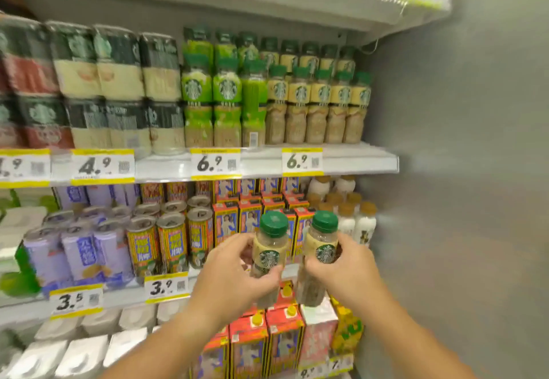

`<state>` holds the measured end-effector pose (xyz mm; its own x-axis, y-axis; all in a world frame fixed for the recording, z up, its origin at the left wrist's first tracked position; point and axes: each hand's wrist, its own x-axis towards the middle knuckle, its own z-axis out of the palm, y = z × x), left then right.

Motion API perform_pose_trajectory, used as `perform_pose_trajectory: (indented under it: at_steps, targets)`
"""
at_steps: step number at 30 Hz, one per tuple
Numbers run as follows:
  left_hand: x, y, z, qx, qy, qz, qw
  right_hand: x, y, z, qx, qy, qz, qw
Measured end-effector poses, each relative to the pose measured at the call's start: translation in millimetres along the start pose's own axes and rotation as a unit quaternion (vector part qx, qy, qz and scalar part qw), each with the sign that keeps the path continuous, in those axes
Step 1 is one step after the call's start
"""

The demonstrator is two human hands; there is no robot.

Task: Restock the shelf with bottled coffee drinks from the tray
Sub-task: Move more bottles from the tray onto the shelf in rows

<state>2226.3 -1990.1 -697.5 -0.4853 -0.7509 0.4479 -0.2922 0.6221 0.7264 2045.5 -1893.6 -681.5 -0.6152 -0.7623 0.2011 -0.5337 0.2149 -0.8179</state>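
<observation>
My left hand (234, 277) grips a coffee bottle (271, 245) with a green cap and a cream label. A second bottle of the same kind (322, 248) is held upright in my right hand (346, 268). Both bottles are raised side by side in front of the lower shelves. Above them, the middle shelf (356, 161) carries a row of matching cream-label coffee bottles (319, 102) at its right end, stacked two high. Green-label bottles (214, 93) stand to their left. No tray is in view.
Shrink-wrapped packs of dark-topped bottles (118, 87) fill the middle shelf's left side. Below it stand cans (172, 239), orange cartons (249, 215) and white bottles (362, 224). The grey cabinet wall (460, 170) closes off the right side. Yellow price tags (302, 161) line the shelf edges.
</observation>
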Motion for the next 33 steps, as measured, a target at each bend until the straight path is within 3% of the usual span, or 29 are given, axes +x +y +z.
perform_pose_trajectory:
  at_steps: [6,12,27,33]
  targets:
    - [102.8,124.5,-62.8,-0.042,0.099,0.074,0.991,73.9,-115.6,-111.6,-0.006,0.056,-0.060,0.997]
    - [189.6,196.5,-76.7,-0.028,0.141,0.033,0.989,140.3,-172.7,-162.6,0.032,0.086,-0.094,0.991]
    - [272.4,174.7,-20.8,0.079,0.177,-0.096,0.976,243.6,-167.5,-122.3,0.054,-0.018,-0.107,0.993]
    - [266.3,172.2,-12.3,0.136,0.169,-0.094,0.972,241.0,-148.8,-114.7,0.051,-0.035,-0.135,0.989]
